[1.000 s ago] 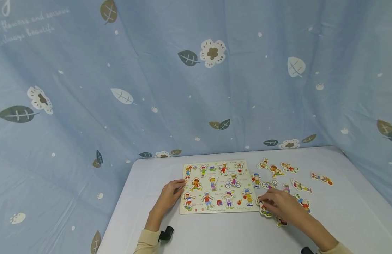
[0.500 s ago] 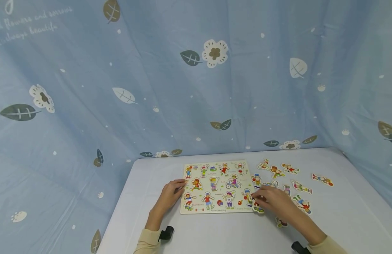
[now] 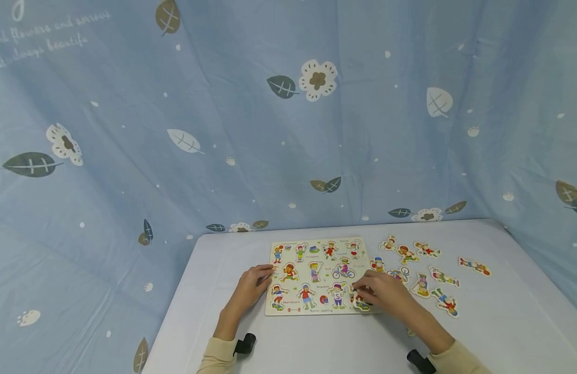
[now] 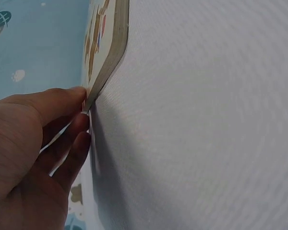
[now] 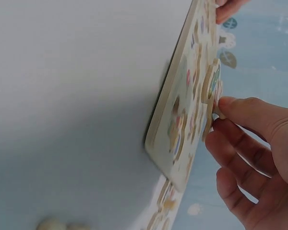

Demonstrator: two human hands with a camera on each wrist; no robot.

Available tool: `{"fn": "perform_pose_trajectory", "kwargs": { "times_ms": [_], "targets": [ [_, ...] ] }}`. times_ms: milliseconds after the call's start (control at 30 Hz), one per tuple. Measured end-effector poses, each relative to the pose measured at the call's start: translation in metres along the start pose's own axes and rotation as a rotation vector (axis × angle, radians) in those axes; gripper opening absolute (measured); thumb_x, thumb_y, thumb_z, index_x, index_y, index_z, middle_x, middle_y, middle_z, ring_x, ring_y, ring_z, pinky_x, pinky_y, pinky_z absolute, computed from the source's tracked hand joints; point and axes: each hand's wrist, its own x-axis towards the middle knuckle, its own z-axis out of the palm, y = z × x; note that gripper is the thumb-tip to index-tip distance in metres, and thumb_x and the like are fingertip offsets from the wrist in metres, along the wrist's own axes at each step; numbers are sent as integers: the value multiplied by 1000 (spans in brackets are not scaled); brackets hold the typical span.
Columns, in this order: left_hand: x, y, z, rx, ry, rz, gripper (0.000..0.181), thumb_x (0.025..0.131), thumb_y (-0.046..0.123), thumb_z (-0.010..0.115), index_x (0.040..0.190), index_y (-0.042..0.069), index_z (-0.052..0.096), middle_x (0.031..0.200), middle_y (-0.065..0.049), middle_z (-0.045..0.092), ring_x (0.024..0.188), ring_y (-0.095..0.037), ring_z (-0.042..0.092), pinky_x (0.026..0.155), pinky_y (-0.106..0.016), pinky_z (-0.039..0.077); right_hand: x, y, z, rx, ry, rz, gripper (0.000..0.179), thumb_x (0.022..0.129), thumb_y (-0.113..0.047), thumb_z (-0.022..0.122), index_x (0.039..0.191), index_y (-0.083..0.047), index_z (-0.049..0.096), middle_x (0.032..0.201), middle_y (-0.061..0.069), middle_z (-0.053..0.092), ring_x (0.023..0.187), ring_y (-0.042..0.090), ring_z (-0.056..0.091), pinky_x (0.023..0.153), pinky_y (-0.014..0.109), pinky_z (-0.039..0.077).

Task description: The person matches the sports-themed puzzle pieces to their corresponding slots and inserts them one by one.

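A wooden puzzle board (image 3: 325, 278) printed with cartoon children playing sports lies flat on the white table. At its left edge my left hand (image 3: 254, 284) holds the rim; in the left wrist view the thumb (image 4: 62, 100) lies at the board's edge (image 4: 110, 57) with fingers close beside it. My right hand (image 3: 386, 292) pinches a puzzle piece (image 3: 360, 302), a figure with green at its foot, above the board's lower right corner. Seen from the right wrist, thumb and fingertips grip the piece (image 5: 212, 88), which is raised off the board. The right hand hides part of that corner.
Several loose puzzle pieces lie right of the board, among them a runner (image 3: 407, 254), a cyclist (image 3: 399, 274) and a figure (image 3: 475, 265) furthest right. One piece (image 3: 411, 332) is mostly hidden under the right forearm. A blue patterned curtain (image 3: 269, 156) hangs behind the table.
The right hand has carried the pinched piece leftward, from beside the board to over its lower right corner, uncovering a loose piece. The left hand has stayed at the board's left edge.
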Motion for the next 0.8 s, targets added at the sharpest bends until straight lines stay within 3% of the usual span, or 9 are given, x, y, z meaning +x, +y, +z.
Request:
{"fn": "perform_pose_trajectory", "kwargs": {
  "times_ms": [300,433,800],
  "targets": [
    [0,0,0,-8,1,-16,29,90,7,69,118,0,70,131,-9,64,126,-32,57,106,-49,46,16,-15,13,27,-2,-13,9,83,-17,77,91,-20,78,81,-10,64,63,-5,45,53,14,40],
    [0,-1,-2,-11,-10,-29,30,90,9,69,119,1,70,132,-8,64,127,-32,57,107,-48,46,25,-25,18,30,-15,-12,9,83,-18,77,91,-20,78,84,-8,67,65,0,52,54,16,43],
    [0,-1,-2,-10,-6,11,28,91,7,68,118,-1,70,131,-12,64,126,-34,58,106,-51,46,48,-49,32,94,-66,-46,7,85,-17,76,92,-17,78,82,-8,64,65,-2,46,52,15,39]
  ]
}}
